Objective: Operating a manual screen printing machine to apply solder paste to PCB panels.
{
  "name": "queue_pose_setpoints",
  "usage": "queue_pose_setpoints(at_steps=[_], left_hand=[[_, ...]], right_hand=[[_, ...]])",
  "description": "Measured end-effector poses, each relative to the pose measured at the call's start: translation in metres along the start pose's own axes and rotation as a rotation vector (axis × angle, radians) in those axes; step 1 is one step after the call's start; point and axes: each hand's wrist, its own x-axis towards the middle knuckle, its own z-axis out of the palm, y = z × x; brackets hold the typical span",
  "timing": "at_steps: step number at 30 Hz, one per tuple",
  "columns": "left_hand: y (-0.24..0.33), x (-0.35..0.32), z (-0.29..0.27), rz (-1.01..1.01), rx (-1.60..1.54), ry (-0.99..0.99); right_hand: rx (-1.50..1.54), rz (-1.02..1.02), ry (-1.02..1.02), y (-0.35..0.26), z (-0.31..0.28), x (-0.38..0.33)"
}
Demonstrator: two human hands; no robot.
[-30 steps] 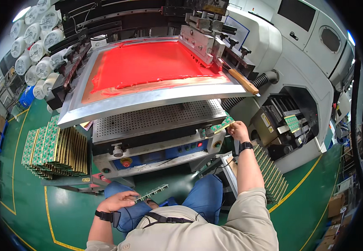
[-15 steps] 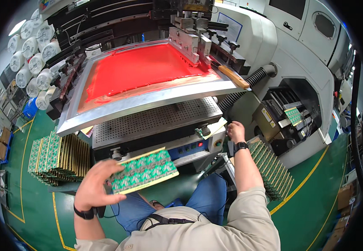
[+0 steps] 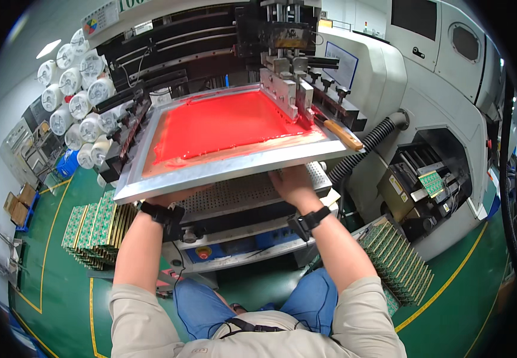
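Both my arms reach forward under a raised silver screen-printing frame [image 3: 234, 169], whose mesh is coated with bright red ink [image 3: 217, 128]. My left hand [image 3: 181, 196] is beneath the frame's near left part, its fingers hidden. Farther right, my right hand [image 3: 294, 184] lies over the perforated metal bed [image 3: 228, 196]; the frame covers its fingertips. Whether either hand holds anything does not show. The green circuit board panel seen earlier is out of sight. A spatula with a wooden handle [image 3: 343, 135] rests at the frame's right end, beside the metal squeegee holder [image 3: 285, 92].
Stacked green board panels [image 3: 94, 230] stand at the left, and another stack [image 3: 397, 262] at the right. One panel [image 3: 431, 184] sits in the white machine's opening. A red button [image 3: 203, 253] is on the printer's front. White tubs [image 3: 79, 104] are piled at far left.
My left hand has moved forward with the board panel and gone under the frame. My right hand has left the printer's right side and reached in over the bed. The view has shifted.
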Motion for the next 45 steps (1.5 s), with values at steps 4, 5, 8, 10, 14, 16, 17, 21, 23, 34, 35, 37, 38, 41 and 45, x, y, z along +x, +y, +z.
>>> queue_pose_setpoints(at_steps=[4, 5, 8, 10, 14, 16, 17, 21, 23, 34, 35, 37, 38, 41, 45], left_hand=[[-0.002, 0.012, -0.005, 0.043, -0.141, 0.053], [-0.002, 0.012, -0.007, 0.050, -0.176, 0.063], [-0.003, 0.022, -0.007, 0.072, -0.284, 0.082], [-0.002, 0.029, -0.005, 0.093, -0.359, 0.091], [-0.008, 0.038, -0.006, 0.133, -0.514, 0.115], [-0.011, 0.044, -0.007, 0.151, -0.594, 0.132], [-0.011, 0.046, -0.007, 0.159, -0.635, 0.141], [-0.011, 0.050, -0.001, 0.185, -0.798, 0.177], [-0.013, 0.051, 0.000, 0.199, -0.881, 0.195], [-0.013, 0.104, -0.015, 0.260, -1.339, 0.313], [-0.015, 0.105, -0.013, 0.269, -1.386, 0.314], [-0.031, 0.048, 0.013, 0.274, -1.466, 0.332], [-0.032, 0.048, 0.013, 0.276, -1.506, 0.349], [-0.036, 0.046, 0.014, 0.287, -1.629, 0.396], [-0.039, 0.042, 0.019, 0.313, -1.794, 0.451]], right_hand=[[-0.076, 0.089, -0.125, -0.018, 0.008, -0.005], [-0.096, 0.119, -0.135, -0.020, 0.008, -0.005], [-0.118, 0.141, -0.210, -0.014, 0.007, 0.000], [-0.131, 0.159, -0.245, -0.014, 0.004, 0.003], [-0.146, 0.188, -0.287, -0.019, 0.003, 0.003], [-0.144, 0.173, -0.260, -0.016, 0.006, 0.000], [-0.142, 0.164, -0.247, -0.015, 0.007, 0.000], [-0.105, 0.194, -0.279, -0.015, 0.005, 0.001], [-0.107, 0.187, -0.272, -0.014, 0.006, 0.001], [-0.119, 0.130, -0.227, -0.016, 0.009, 0.000], [-0.140, 0.139, -0.230, -0.012, 0.007, -0.001], [-0.163, 0.147, -0.233, -0.011, 0.007, -0.001], [-0.158, 0.141, -0.237, -0.013, 0.008, 0.000], [-0.099, 0.163, -0.249, -0.016, 0.007, 0.002], [-0.116, 0.148, -0.218, -0.019, 0.004, 0.002]])
